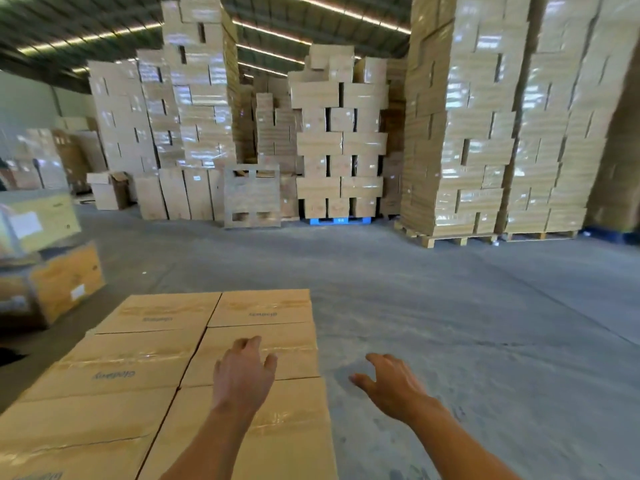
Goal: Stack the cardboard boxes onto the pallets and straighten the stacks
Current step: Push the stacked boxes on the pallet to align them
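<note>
Over near cardboard boxes [114,372], held left hand [244,372] open, empty; right hand [391,384] likewise, beside them. Seemingly straightening; called for flush push next.

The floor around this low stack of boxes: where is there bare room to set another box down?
The widest bare patch is the concrete floor right of the low stack, reaching back to the wrapped pallet stacks; the right hand hovers over its near edge. A narrower strip separates the low stack from the boxes at left. Crowded along the back.
</note>
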Available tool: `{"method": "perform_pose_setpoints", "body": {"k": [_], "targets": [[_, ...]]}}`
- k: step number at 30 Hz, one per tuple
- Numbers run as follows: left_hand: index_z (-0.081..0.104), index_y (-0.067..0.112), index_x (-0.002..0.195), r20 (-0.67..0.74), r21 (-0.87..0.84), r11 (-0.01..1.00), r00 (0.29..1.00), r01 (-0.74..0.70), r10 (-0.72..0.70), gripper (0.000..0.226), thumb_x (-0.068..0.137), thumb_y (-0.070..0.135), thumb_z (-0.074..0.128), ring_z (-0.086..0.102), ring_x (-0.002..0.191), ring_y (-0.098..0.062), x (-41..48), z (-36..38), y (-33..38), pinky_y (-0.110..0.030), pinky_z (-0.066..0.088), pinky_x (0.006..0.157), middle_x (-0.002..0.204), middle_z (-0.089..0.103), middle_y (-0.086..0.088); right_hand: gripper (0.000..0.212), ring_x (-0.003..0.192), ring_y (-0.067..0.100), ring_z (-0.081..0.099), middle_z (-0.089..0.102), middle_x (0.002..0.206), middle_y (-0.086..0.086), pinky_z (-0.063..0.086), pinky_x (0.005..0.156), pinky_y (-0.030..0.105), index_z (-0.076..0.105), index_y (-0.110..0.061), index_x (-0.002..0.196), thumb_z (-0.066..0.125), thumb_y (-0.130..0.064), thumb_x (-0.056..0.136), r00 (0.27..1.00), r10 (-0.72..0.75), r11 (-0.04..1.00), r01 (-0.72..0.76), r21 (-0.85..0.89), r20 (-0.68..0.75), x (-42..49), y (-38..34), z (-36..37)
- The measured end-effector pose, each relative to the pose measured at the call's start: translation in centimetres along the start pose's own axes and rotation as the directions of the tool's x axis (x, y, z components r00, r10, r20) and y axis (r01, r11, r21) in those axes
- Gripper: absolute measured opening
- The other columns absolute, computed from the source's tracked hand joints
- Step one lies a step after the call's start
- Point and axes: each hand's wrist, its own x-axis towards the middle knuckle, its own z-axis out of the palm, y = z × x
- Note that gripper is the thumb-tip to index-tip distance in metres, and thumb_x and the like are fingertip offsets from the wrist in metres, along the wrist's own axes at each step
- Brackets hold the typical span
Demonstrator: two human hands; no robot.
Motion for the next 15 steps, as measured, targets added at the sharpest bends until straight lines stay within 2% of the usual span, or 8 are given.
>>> {"method": "perform_pose_setpoints", "body": {"k": [4,8,11,15], "targets": [[0.051,0.016,0.144,0.014,0.053,0.998,1.0,-0.025,0.025,0.053,0.1,0.045,0.048,0.057,0.124,-0.027,0.2,2.1,7.4,-0.044,0.045,0.104,0.139,0.058,-0.006,0.09,0.143,0.031,0.037,0.039,0.158,0.011,0.034,0.116,0.042,0.036,-0.016,0.154,0.034,-0.078,0.089,0.997,-0.069,0.996,0.071,-0.06,0.026,0.7,4.4,-4.7],[0.052,0.018,0.143,-0.012,0.117,0.993,1.0,-0.019,0.021,0.053,0.099,0.048,0.045,0.057,0.125,-0.024,0.6,3.2,11.5,-0.048,0.043,0.106,0.139,0.06,-0.002,0.07,0.142,0.031,0.039,0.041,0.156,0.012,0.035,0.115,0.042,0.039,-0.015,0.152,0.046,-0.06,0.098,0.988,-0.155,0.986,0.156,-0.061,0.007,3.4,7.6,-7.5],[0.053,0.019,0.14,-0.032,0.188,0.981,0.999,0.044,-0.038,0.05,0.1,0.049,0.043,0.058,0.123,-0.024,1.9,3.0,12.2,-0.047,0.042,0.105,0.136,0.062,-0.002,0.066,0.14,0.033,0.04,0.043,0.155,0.011,0.036,0.113,0.044,0.041,-0.017,0.15,0.045,-0.058,0.099,0.977,-0.214,0.974,0.215,-0.066,0.025,5.9,8.1,-8.5],[0.054,0.021,0.137,-0.091,0.197,0.968,0.986,0.154,-0.138,0.047,0.101,0.048,0.043,0.057,0.122,-0.024,4.6,3.1,12.4,-0.044,0.04,0.104,0.135,0.062,-0.001,0.065,0.142,0.03,0.037,0.041,0.156,0.007,0.037,0.112,0.045,0.042,-0.021,0.15,0.045,-0.06,0.098,0.962,-0.268,0.963,0.269,-0.011,0.042,10.6,7.6,-8.5]]}}
